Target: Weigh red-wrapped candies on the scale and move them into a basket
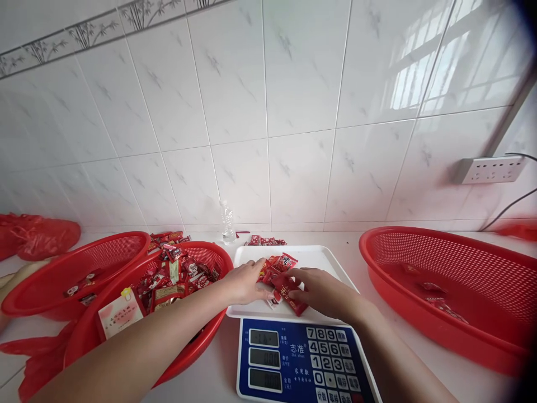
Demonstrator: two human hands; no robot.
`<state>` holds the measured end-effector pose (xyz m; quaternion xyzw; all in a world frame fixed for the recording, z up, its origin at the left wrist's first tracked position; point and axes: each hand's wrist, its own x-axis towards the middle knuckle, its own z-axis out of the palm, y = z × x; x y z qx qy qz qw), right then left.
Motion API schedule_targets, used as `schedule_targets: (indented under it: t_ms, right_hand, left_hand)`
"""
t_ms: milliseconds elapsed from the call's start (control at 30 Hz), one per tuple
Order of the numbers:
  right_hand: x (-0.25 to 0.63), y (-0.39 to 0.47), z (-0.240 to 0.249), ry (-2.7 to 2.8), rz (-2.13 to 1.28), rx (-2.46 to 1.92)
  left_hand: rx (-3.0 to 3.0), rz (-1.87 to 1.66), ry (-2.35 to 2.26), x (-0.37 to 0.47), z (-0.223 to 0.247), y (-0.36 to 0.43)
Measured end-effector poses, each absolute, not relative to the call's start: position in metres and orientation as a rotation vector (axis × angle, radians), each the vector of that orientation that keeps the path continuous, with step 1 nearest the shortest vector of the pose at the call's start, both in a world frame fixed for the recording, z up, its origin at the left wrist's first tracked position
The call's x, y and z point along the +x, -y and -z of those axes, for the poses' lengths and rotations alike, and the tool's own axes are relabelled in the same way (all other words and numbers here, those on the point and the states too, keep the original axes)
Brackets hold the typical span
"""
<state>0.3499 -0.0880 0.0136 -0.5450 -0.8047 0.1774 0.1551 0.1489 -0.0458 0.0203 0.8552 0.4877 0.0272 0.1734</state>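
A small heap of red wrapped snack packets (292, 292) lies on the white pan (325, 258) of a digital scale (298, 369). My left hand (246, 284) has its thumb and fingers curled round the heap's left side, on some of the packets. From the right, my right hand (321, 286) grips a dark red packet with bent fingers. Just left of the pan, a red plastic basket (229, 268) holds many mixed red packets (197, 274) and a pale printed card (121, 313). My left forearm crosses over this basket and hides part of it.
Another red basket (25, 291) with few packets stands far left, beside part of another person's arm (5, 291). A large red basket (419, 238) is on the right. A clear bottle (227, 223) and loose packets (265, 240) are near the tiled wall, which carries a power strip (490, 170).
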Motion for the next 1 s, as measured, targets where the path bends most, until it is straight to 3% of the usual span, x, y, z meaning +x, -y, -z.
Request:
schedule_targets:
  t_ms: [233,567,800,1000]
  right_hand:
    - [0.352,0.085,-0.013,2.213,-0.457,-1.628]
    - [0.371,0.08,-0.012,2.083,-0.301,-1.703]
    - [0.371,0.08,-0.012,2.091,-0.32,-1.724]
    - [0.369,0.088,-0.023,2.096,-0.315,-1.732]
  left_hand:
    - [2.458,-0.19,-1.263,0.157,-0.022,0.048]
    - [2.63,0.002,-1.06,0.191,-0.003,0.03]
    - [2.675,-0.238,-1.263,0.204,0.002,0.023]
    - [2.393,-0.669,-1.317,0.195,0.003,0.0]
